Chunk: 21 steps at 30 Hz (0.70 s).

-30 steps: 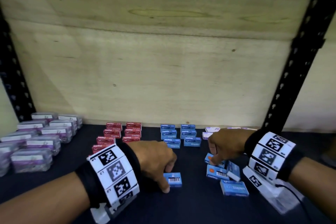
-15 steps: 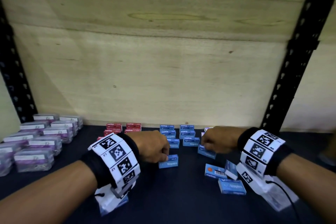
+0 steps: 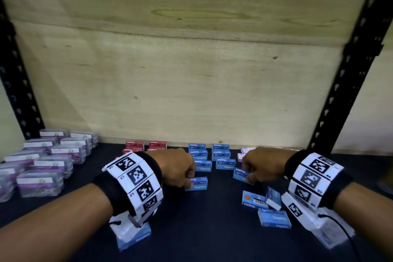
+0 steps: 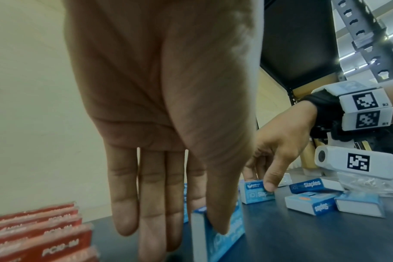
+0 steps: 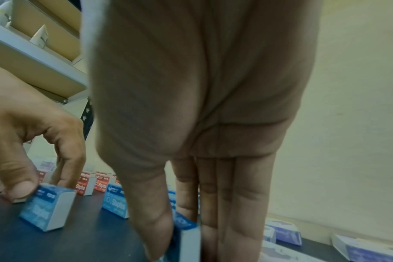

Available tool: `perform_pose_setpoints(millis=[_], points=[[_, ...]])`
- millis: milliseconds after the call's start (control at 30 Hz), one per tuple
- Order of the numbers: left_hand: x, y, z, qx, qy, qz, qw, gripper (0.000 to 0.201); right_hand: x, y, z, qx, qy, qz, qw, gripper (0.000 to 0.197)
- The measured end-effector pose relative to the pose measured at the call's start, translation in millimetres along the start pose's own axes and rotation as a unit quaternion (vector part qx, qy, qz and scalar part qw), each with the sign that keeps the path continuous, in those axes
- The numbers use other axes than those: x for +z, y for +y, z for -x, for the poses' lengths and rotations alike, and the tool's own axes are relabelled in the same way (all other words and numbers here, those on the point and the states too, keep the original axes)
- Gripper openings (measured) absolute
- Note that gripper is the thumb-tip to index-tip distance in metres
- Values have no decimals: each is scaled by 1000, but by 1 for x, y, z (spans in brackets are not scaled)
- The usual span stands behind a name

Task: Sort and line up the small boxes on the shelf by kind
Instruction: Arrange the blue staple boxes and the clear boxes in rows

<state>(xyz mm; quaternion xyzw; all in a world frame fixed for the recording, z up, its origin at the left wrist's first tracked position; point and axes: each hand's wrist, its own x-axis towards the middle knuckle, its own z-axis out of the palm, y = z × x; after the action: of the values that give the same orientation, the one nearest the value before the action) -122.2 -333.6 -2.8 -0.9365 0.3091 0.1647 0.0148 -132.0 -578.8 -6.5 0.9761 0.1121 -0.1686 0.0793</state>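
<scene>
Blue staple boxes pinched upright, one in the left hand (image 3: pixel 177 168), one in the right hand (image 3: pixel 258 164); a careless nudge could topple the blue rows (image 3: pixel 210 156).

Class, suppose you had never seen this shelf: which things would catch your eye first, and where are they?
Two hands at the centre, the left hand and the right hand, each pinch a small blue cardboard staple box upright before two neat blue rows. Loose blue boxes lie jumbled at front right. Clear purple-labelled plastic cases sit far left.
</scene>
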Motion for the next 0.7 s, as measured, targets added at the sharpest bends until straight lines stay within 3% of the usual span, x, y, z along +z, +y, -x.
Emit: perform_pose_setpoints(millis=[133,500,567,700], points=[[2,3,-5,-15,16,-48,999,26,1,-4,-6,-23,20,-9,999,13],[0,10,-12,-35,39,-101,993,35,-6,-6,-10,-38,-4,-75,996,25],[-5,12,-8,-50,55,-123,990,41,-15,5,-1,-28,2,-110,994,31],[-22,31,-2,-39,116,-180,976,51,-31,47,21,16,36,-125,991,17]])
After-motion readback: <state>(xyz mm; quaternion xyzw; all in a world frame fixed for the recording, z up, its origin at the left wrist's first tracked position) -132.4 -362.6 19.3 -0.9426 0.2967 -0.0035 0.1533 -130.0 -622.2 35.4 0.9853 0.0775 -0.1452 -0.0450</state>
